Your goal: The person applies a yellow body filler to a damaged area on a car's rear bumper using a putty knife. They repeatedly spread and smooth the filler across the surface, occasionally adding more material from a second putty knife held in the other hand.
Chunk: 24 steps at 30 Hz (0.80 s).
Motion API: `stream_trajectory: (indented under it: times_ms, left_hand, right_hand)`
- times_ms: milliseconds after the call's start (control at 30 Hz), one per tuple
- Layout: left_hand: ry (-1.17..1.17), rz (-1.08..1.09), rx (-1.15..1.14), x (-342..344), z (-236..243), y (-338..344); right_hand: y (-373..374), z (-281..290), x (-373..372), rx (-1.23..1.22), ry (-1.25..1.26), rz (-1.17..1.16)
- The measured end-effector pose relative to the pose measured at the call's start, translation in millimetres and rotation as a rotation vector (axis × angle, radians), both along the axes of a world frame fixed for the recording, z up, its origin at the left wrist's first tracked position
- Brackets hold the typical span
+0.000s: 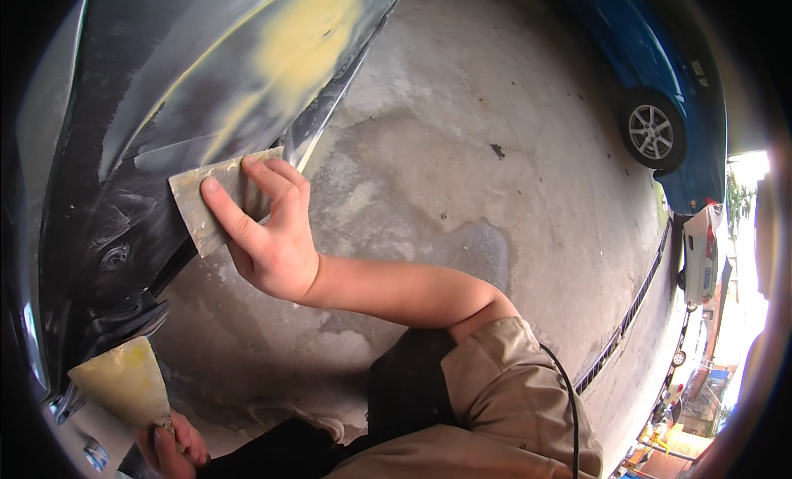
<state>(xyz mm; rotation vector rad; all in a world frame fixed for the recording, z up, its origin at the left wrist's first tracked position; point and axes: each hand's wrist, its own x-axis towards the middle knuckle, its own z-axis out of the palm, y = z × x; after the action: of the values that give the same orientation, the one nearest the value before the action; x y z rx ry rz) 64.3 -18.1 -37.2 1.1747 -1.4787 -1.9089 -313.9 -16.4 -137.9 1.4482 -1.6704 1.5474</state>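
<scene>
Yellow filler patch (309,37) already spread above right hand (272,240), gripping flat grey spreader card (216,200); left hand (173,446) holds yellow-smeared wide putty knife (124,380); smoothing on dark car panel (124,149) judged unfinished.

The dark car panel (107,149) walls off everything from seven to twelve o'clock — no passage there. From one to five o'clock the concrete floor (462,165) lies open. A blue car (660,83) blocks two o'clock, well apart. At six o'clock the person's own knee (495,396) crowds the lower edge — tight room.
</scene>
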Motion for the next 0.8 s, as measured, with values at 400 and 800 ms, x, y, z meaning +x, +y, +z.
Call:
stream_trajectory:
  times_ms: [400, 800]
  left_hand:
    - [0.046, -0.184, -0.008, -59.4, 29.5, 8.9]
    - [0.078, -0.622, 0.085, -122.4, 36.7, 2.7]
  right_hand:
    - [51.1, 49.7, -10.6, 0.038, 0.053, 0.546]
    - [94.0, 114.9, -43.4, 0.104, -0.495, 1.260]
